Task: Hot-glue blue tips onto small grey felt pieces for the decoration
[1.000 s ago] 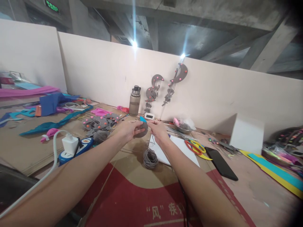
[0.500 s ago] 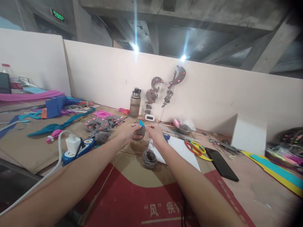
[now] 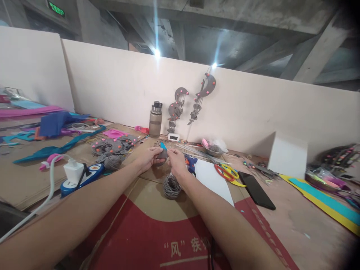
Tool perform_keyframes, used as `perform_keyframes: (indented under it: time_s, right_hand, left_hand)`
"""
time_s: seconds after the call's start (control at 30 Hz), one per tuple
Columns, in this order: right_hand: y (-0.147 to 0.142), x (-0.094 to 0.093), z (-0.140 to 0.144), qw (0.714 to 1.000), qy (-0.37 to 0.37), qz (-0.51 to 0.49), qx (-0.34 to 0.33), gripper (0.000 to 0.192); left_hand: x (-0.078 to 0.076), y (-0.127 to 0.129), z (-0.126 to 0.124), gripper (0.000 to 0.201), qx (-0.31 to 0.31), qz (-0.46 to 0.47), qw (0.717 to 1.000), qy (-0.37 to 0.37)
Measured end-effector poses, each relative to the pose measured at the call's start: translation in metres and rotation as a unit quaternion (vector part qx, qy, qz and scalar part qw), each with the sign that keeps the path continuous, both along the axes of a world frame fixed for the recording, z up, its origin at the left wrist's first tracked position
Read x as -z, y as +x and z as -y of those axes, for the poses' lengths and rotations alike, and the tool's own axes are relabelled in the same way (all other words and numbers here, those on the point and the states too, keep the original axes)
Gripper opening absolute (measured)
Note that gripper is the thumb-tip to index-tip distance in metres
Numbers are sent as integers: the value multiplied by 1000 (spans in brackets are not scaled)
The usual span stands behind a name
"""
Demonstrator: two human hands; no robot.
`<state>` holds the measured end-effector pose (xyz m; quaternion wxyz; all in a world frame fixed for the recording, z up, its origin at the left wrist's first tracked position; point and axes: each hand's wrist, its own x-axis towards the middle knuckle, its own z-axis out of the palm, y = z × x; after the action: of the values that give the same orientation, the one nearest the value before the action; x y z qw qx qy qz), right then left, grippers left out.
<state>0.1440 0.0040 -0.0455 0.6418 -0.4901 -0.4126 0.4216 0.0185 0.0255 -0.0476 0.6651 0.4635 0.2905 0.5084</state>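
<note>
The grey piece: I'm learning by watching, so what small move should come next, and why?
Perhaps the right hand should pinch the grey piece beside the blue piece: the left hand grips it, and the right's fingertips are already at its edge.

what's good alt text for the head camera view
A person's left hand holds a small grey piece with a blue tip while the right hand pinches close beside it. Nearer the viewer lies a grey yarn bundle; behind, grey crescent decorations hang against a pale wall.

Craft workshop | yarn ball | scissors | coloured scraps | concrete beams
</note>
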Motion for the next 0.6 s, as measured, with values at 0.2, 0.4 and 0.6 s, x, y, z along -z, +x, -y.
perform_keyframes:
  time_s: [0.2, 0.4, 0.6]
  right_hand:
    - [5, 4, -6, 999, 12, -38, 12, 19]
    - [7, 13, -4, 998, 49, -43, -2, 26]
    - [4, 11, -1, 998, 54, -12, -3, 26]
  left_hand:
    - [-7, 10, -7, 17, 8, -15, 1000, 9]
    - [-4, 9, -5, 21, 9, -14, 1000, 20]
    - [-5, 6, 3, 24, 1, 0, 1000, 17]
